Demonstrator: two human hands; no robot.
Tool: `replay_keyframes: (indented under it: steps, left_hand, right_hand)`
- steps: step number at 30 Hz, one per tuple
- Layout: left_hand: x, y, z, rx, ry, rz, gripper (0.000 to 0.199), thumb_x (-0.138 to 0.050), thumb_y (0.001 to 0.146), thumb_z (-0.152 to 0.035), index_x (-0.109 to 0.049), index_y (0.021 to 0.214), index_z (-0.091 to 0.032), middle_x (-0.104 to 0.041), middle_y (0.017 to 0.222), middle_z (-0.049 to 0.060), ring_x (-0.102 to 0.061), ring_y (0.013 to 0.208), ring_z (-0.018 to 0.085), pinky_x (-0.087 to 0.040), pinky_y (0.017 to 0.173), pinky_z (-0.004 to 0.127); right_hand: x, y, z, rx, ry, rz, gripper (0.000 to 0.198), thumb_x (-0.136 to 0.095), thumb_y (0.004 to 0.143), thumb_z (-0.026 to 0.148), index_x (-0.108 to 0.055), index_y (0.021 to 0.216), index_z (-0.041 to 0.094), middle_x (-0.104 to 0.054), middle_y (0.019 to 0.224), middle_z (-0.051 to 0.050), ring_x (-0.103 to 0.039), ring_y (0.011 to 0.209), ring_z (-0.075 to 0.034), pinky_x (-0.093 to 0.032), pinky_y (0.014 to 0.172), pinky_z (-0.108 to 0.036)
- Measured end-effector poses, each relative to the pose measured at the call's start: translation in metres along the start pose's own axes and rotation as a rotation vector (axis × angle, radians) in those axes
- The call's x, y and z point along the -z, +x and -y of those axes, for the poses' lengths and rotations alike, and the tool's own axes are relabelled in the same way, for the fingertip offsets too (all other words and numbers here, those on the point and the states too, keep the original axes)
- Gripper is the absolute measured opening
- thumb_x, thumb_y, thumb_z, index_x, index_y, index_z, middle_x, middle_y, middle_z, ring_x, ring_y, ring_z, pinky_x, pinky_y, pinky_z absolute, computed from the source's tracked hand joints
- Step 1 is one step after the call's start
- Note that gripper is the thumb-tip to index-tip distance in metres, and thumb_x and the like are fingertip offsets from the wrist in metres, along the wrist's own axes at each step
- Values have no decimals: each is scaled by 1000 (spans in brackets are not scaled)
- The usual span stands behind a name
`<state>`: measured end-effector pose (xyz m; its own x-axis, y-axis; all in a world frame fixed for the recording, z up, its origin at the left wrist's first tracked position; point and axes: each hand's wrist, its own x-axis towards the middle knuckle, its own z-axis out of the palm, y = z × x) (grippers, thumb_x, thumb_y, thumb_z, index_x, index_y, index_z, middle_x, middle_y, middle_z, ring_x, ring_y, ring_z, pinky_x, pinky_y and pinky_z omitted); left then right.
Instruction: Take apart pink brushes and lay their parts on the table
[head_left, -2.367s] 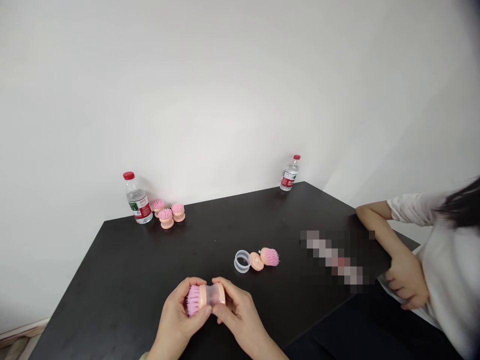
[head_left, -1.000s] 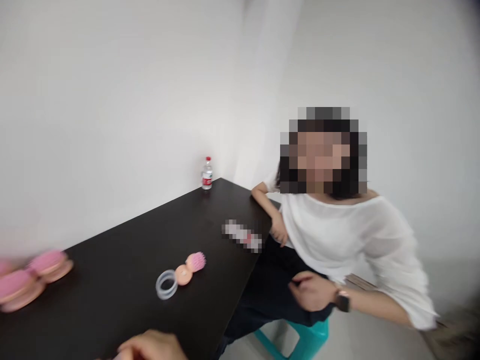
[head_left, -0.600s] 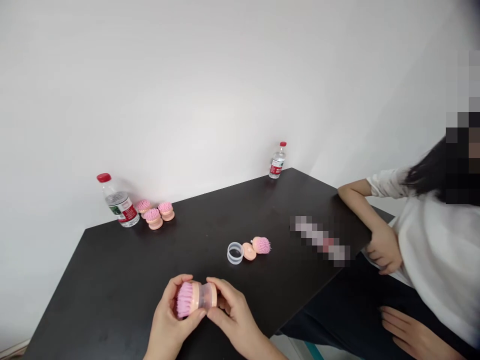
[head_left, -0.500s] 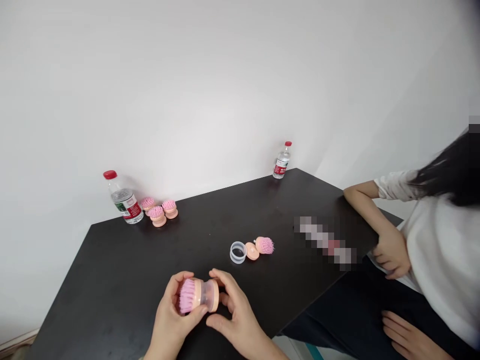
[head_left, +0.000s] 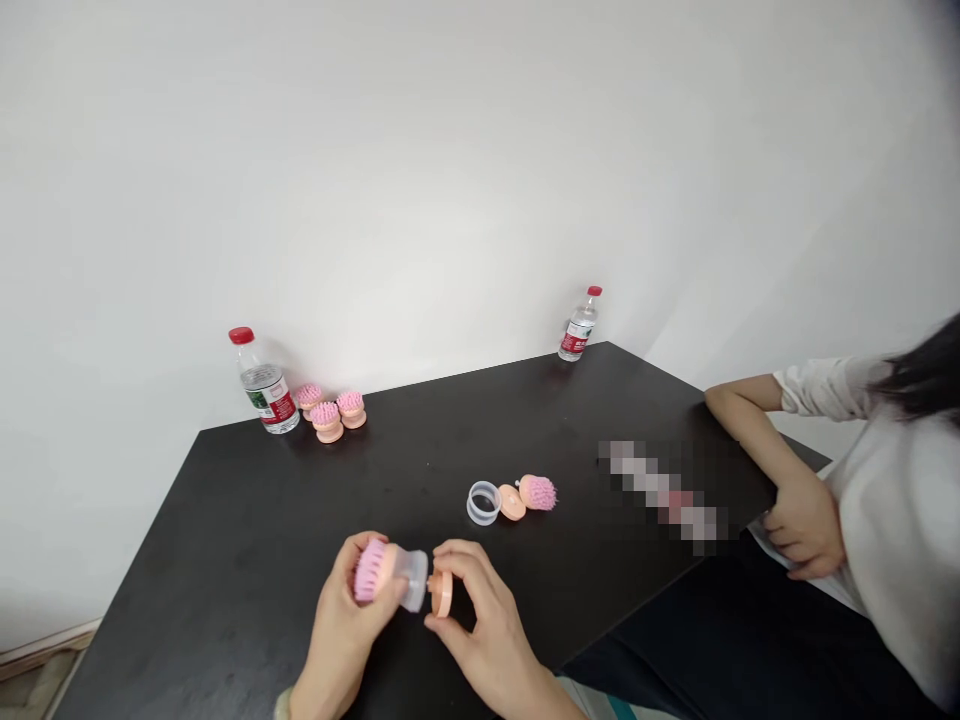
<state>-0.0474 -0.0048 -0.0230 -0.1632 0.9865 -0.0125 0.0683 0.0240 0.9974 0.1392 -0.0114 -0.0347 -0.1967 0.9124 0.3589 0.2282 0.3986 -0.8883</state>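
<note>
My left hand (head_left: pixel 337 625) grips a pink-bristled brush (head_left: pixel 375 570) with a clear plastic body, bristles pointing left. My right hand (head_left: pixel 480 625) pinches a round peach cap (head_left: pixel 442 593), pulled a small gap away from the brush's clear end. Both hands hover over the near part of the black table (head_left: pixel 225 520). Farther in, a second brush lies in pieces: a clear ring (head_left: pixel 484 502), a peach cap (head_left: pixel 513 502) and a pink brush head (head_left: pixel 538 492).
Three assembled pink brushes (head_left: pixel 330 415) stand at the back left beside a water bottle (head_left: pixel 262 383). Another bottle (head_left: pixel 580 326) stands at the back corner. A person in a white top (head_left: pixel 885 520) sits at the right, forearm on the table edge.
The peach cap, seated on the brush's clear end half a second ago, is now separated in my right hand. The camera swung right toward the seated person a second ago and came back.
</note>
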Motion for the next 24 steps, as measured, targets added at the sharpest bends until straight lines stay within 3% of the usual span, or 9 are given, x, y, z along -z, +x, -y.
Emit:
replay_keyframes:
  steps: [3, 14, 21, 24]
  left_hand:
    - [6, 3, -2, 26, -60, -79, 52, -82, 70, -50, -59, 107, -21, -66, 90, 0, -59, 81, 18, -49, 76, 26]
    - [3, 1, -9, 32, -142, -79, 51, -84, 68, -48, -61, 106, -22, -66, 88, 0, -59, 79, 18, -51, 73, 26]
    - [6, 1, -7, 35, -189, -70, 48, -82, 72, -48, -62, 107, -22, -65, 87, -1, -57, 77, 16, -49, 71, 25]
    - [6, 1, -5, 63, -249, -8, 46, -80, 75, -49, -61, 108, -22, -63, 87, -1, -53, 73, 14, -48, 67, 24]
  right_hand:
    - [5, -3, 2, 67, -138, 5, 46, -59, 77, -1, -59, 113, 28, -60, 126, -8, -63, 114, -26, -54, 99, -38]
    - [0, 19, -8, -126, -198, 118, 46, -68, 67, -4, -59, 101, 25, -68, 118, -5, -64, 118, -29, -52, 102, -47]
    - [-7, 30, -11, 8, -526, 188, 57, -73, 69, -6, -60, 120, 14, -66, 122, -18, -61, 120, -35, -54, 101, -52]
    - [-11, 40, -11, 36, -607, 198, 50, -71, 71, -7, -62, 116, 14, -69, 117, -17, -62, 115, -36, -56, 96, -53]
